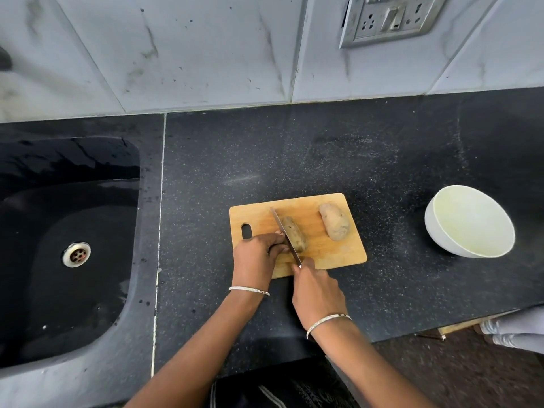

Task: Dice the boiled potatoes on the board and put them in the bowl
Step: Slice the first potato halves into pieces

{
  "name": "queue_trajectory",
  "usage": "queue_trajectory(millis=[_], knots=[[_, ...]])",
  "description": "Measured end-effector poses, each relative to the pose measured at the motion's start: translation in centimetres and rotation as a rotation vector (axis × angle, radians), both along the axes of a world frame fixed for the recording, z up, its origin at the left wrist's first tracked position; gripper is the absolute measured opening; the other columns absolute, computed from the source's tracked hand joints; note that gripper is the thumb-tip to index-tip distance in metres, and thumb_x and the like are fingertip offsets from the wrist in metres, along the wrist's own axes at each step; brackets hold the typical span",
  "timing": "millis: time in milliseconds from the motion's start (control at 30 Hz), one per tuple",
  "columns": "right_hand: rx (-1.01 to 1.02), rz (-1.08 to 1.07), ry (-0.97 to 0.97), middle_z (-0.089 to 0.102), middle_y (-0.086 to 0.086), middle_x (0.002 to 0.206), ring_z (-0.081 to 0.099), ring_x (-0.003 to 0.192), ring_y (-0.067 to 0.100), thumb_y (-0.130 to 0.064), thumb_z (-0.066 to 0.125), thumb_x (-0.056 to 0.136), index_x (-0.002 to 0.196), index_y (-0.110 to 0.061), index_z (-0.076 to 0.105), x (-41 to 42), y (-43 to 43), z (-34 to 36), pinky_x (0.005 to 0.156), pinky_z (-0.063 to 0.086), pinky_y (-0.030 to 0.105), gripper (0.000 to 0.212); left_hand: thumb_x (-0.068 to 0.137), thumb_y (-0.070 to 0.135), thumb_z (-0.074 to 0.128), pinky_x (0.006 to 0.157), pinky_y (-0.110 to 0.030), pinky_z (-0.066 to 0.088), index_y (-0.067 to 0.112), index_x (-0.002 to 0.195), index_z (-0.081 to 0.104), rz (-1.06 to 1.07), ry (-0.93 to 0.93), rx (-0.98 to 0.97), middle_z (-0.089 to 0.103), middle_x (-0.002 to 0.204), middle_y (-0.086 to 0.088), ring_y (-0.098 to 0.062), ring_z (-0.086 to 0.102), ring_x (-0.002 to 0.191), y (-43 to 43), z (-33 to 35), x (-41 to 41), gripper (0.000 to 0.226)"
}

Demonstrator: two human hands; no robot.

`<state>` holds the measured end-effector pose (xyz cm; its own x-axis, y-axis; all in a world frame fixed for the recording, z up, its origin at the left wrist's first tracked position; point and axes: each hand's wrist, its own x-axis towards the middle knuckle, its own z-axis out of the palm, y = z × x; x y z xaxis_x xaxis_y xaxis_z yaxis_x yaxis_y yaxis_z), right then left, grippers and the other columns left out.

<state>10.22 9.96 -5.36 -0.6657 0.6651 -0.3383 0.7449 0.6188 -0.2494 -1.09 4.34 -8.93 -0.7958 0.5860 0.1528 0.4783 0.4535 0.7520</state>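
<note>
Wall [206, 54]: grey marbled tiles flecked with dark spots, a socket [388, 19] up at the right
Surface [368, 160]: black speckled stone, hard and flat; I'd expect the board to sit firm on it, though smooth stone might let it creep under a hard push
Sink [59, 290]: black basin sunk in at the left, metal drain [76, 254], a wet sheen on its walls
Board [338, 251]: small, wooden, slot at its left end; both potatoes lie on it
Bowl [438, 231]: white, looks empty, well apart from the board on the right
Left hand [256, 254]: fingers curled against the left potato, steadying it
Right hand [316, 293]: wrapped round the knife handle at the board's near edge
Right potato [334, 220]: whole, lying alone near the board's right end
Left potato [294, 234]: under the blade, lengthwise; boiled, so I'd judge it soft, light, a bit slick and quick to crumble; hold it gently by its flank with fingertips tucked back, and lift the dice loosely
Knife [285, 235]: slim blade resting along the left potato, tip pointing away
</note>
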Motion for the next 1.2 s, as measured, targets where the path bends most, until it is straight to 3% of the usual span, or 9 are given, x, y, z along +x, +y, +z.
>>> queue_trajectory(millis=[167,533,667,867,967,1100,1200], knots=[[0.012,-0.002,-0.031,0.066,0.012,0.109,0.063,0.104,0.038,-0.039,0.025,0.105,0.12,-0.012,0.044,-0.2,-0.2,-0.4,0.071,0.048,0.041,0.036,0.069,0.015,0.083,0.067,-0.017,0.048,0.015,0.08,0.078,0.006,0.014,0.053,0.075,0.081,0.004,-0.011,0.07,0.073,0.0,-0.3,-0.1,0.012],[0.042,0.007,-0.079,0.068,0.007,0.107,0.066,0.102,0.031,-0.043,0.019,0.105,0.117,-0.016,0.041,2.7,-1.3,-0.1,0.069,0.048,0.037,0.037,0.072,0.023,0.082,0.077,-0.032,0.058,0.015,0.087,0.075,-0.004,-0.111,0.092,0.075,0.087,0.009,-0.005,0.071,0.081,-0.4,-1.3,-0.7,0.019],[0.012,0.005,0.0,0.068,0.004,0.096,0.067,0.093,0.029,-0.046,0.014,0.103,0.11,-0.02,0.042,5.4,-1.8,1.3,0.062,0.041,0.032,0.039,0.071,0.021,0.083,0.08,-0.027,0.057,0.013,0.09,0.075,0.001,-0.175,0.093,0.075,0.088,0.008,0.001,0.07,0.08,-0.6,-1.0,-0.6,0.022],[0.048,-0.05,0.16,0.064,0.002,0.08,0.068,0.082,0.031,-0.049,0.015,0.101,0.103,-0.02,0.041,4.8,-1.0,1.5,0.054,0.037,0.036,0.039,0.073,0.011,0.082,0.085,-0.023,0.055,0.015,0.09,0.076,-0.046,-0.233,0.055,0.074,0.089,0.011,0.006,0.067,0.08,-0.6,-0.1,-1.2,0.019],[0.063,-0.083,0.211,0.058,0.002,0.074,0.066,0.081,0.034,-0.049,0.018,0.101,0.096,-0.022,0.039,4.5,0.2,1.2,0.056,0.034,0.038,0.035,0.075,0.005,0.078,0.084,-0.027,0.055,0.023,0.093,0.074,-0.116,-0.118,-0.043,0.072,0.091,0.014,0.002,0.066,0.083,-0.6,0.7,-2.6,0.026],[0.013,-0.123,0.279,0.055,0.001,0.069,0.062,0.078,0.036,-0.047,0.027,0.101,0.09,-0.02,0.043,5.0,1.8,0.5,0.058,0.035,0.04,0.033,0.077,0.003,0.071,0.102,-0.033,0.04,0.034,0.121,0.064,-0.478,0.153,-0.308,0.059,0.128,0.005,-0.02,0.05,0.118,1.0,2.1,-4.9,0.054],[-0.014,-0.167,0.318,0.059,0.003,0.07,0.061,0.078,0.037,-0.045,0.031,0.101,0.087,-0.019,0.046,5.9,2.8,0.1,0.059,0.036,0.042,0.033,0.085,0.009,0.063,0.103,-0.041,0.039,0.047,0.127,0.055,-0.71,0.341,-0.511,0.041,0.147,0.013,-0.022,0.03,0.137,2.8,3.3,-5.7,0.057]])
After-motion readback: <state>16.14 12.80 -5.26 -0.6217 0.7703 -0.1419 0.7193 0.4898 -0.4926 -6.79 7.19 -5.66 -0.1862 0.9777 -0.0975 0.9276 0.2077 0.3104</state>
